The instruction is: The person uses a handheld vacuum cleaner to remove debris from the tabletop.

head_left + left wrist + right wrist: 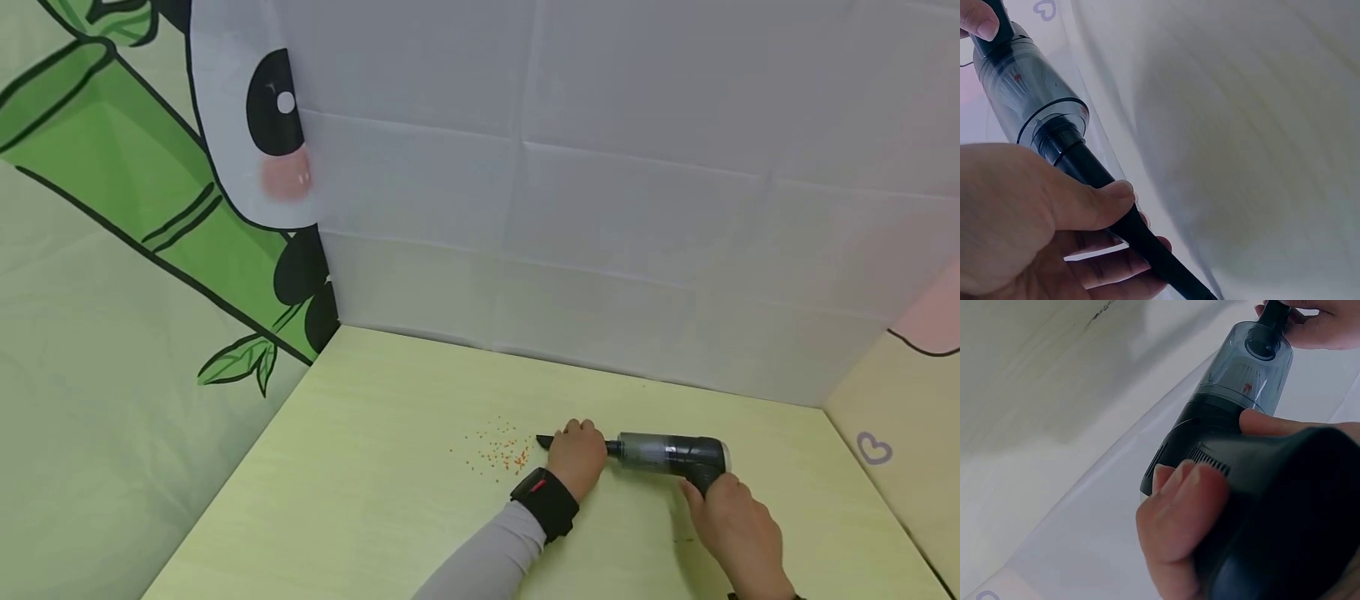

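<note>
A black handheld vacuum cleaner [663, 452] with a clear dust cup [1035, 87] lies lengthwise across the table in both hands. My right hand [738, 525] grips its handle, fingers wrapped round it in the right wrist view [1185, 512]. Farther forward, my left hand [577, 458] holds the narrow black nozzle tube [1141, 234], thumb on one side and fingers on the other. The nozzle's tip [543, 441] points left, just beside a scatter of small orange bits [510, 454] on the table. A few reddish specks [1247, 387] show inside the cup.
The pale yellow table [360, 467] meets a white wall covering [600, 208] at the back. To the left hangs a sheet printed with green bamboo [135, 142]. A dark mark [683, 540] lies on the table near the right hand.
</note>
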`<act>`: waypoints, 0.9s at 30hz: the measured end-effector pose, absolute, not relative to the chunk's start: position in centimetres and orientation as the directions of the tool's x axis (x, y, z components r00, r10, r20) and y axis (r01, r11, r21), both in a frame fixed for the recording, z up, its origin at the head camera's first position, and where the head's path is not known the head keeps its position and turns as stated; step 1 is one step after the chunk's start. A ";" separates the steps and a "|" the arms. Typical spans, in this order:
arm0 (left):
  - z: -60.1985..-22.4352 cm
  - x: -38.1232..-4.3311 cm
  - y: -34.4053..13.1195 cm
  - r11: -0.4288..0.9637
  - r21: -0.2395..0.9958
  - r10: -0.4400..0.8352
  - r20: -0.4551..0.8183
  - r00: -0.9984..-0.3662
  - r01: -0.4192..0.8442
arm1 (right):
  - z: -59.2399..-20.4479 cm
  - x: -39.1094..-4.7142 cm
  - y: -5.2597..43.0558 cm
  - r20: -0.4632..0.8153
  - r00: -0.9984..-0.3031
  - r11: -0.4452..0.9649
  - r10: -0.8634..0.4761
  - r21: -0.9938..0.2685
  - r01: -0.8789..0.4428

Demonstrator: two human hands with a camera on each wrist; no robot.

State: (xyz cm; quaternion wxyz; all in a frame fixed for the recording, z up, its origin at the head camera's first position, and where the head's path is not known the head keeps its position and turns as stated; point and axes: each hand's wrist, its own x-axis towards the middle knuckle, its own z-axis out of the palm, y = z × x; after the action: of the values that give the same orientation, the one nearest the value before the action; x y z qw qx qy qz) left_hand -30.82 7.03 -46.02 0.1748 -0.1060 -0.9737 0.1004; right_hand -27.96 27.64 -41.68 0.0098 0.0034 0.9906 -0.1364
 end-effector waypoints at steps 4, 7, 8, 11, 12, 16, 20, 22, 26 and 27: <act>-46.4 -31.5 6.7 0.962 -0.220 0.231 0.329 -0.915 0.164 | -42.0 -28.4 27.4 0.004 -1.000 0.960 -0.013 -0.281 -0.014; -46.4 -31.6 6.5 0.962 -0.219 0.230 0.320 -0.919 0.164 | -42.1 -28.5 27.2 0.008 -1.000 0.961 -0.021 -0.277 -0.022; -46.4 -31.5 6.4 0.961 -0.222 0.231 0.316 -0.920 0.165 | -42.1 -28.5 27.1 0.006 -1.000 0.961 -0.021 -0.276 -0.022; -46.1 -31.3 6.4 0.957 -0.234 0.237 0.305 -0.922 0.169 | -42.0 -28.4 27.0 0.004 -1.000 0.961 -0.017 -0.274 -0.017; -46.1 -31.3 6.4 0.958 -0.234 0.236 0.304 -0.923 0.168 | -41.9 -28.3 27.0 0.003 -1.000 0.961 -0.015 -0.275 -0.015; -46.0 -31.1 6.3 0.961 -0.220 0.232 0.306 -0.923 0.168 | -41.8 -28.1 26.8 0.010 -1.000 0.961 -0.017 -0.278 -0.019; -46.0 -30.7 6.0 0.960 -0.217 0.243 0.339 -0.909 0.175 | -41.7 -27.8 26.7 0.007 -1.000 0.960 -0.026 -0.277 -0.027; -46.1 -30.5 5.8 0.958 -0.228 0.250 0.354 -0.901 0.176 | -41.7 -27.7 26.7 -0.005 -1.000 0.960 -0.025 -0.278 -0.023; -46.2 -30.2 5.8 0.957 -0.224 0.250 0.332 -0.909 0.181 | -41.7 -27.7 26.7 -0.040 -0.999 0.962 -0.009 -0.275 0.002; -46.3 -30.2 5.8 0.958 -0.221 0.249 0.326 -0.912 0.182 | -41.7 -27.6 26.7 -0.042 -0.999 0.962 -0.005 -0.272 0.007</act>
State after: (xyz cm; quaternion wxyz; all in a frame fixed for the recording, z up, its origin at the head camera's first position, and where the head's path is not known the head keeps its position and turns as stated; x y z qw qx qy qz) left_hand -30.23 5.77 -46.33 0.1782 -0.1108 -0.9733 0.0932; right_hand -27.62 26.68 -41.75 0.0213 0.0003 0.9903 -0.1375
